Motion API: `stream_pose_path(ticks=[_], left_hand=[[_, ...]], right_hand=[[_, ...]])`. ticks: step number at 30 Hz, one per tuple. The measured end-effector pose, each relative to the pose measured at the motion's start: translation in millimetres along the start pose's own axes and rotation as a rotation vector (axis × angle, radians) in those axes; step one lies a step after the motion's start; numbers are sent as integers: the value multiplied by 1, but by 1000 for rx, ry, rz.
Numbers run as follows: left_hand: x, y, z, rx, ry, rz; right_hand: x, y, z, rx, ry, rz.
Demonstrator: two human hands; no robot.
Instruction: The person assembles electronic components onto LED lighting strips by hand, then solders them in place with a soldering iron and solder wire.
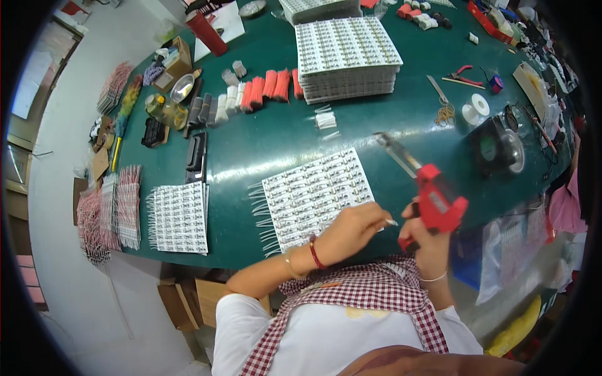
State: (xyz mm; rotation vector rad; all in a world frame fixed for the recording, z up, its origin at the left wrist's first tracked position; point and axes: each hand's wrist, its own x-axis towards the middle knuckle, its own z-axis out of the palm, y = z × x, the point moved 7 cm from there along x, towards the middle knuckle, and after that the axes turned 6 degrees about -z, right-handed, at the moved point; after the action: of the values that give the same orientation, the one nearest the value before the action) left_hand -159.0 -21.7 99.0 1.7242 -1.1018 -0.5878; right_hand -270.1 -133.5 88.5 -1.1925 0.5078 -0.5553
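1. Two hands meet at the near edge of our green bench: our left hand pinches a thin pale wire end between thumb and forefinger, and our right hand wraps its fingers tight round the red soldering gun.
2. We judge the main risk a burn, because the gun's long metal tip points out over the panel of small circuit boards lying just beside our left hand.
3. We could also let the wire slip, since it is fine and held only at its tip.
4. A sideways swing of the gun might scorch the panel or bend the white leads fringing its left edge.
5. Smooth and slightly glossy, the bench curves at its rim.
6. Flat and gridded, the panel matches the tall stack of panels farther back.
7. Bundles of red and white wires look soft and ribbed; the small fan to our right is black and boxy.
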Motion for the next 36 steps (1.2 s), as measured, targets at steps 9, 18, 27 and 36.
stream_pose_path(ticks=[9, 18, 27, 36], left_hand=[[-23, -2, -2, -125, 41, -159], [-31, -16, 10, -155, 12, -283], [-39, -16, 10, -203, -11, -378], [-41, -14, 13, 7, 93, -257]], right_hand=[[-6, 26, 15, -134, -161, 156], [-12, 9, 22, -447, -228, -170], [-20, 12, 20, -455, -266, -204], [-26, 36, 6, -435, -199, -41]])
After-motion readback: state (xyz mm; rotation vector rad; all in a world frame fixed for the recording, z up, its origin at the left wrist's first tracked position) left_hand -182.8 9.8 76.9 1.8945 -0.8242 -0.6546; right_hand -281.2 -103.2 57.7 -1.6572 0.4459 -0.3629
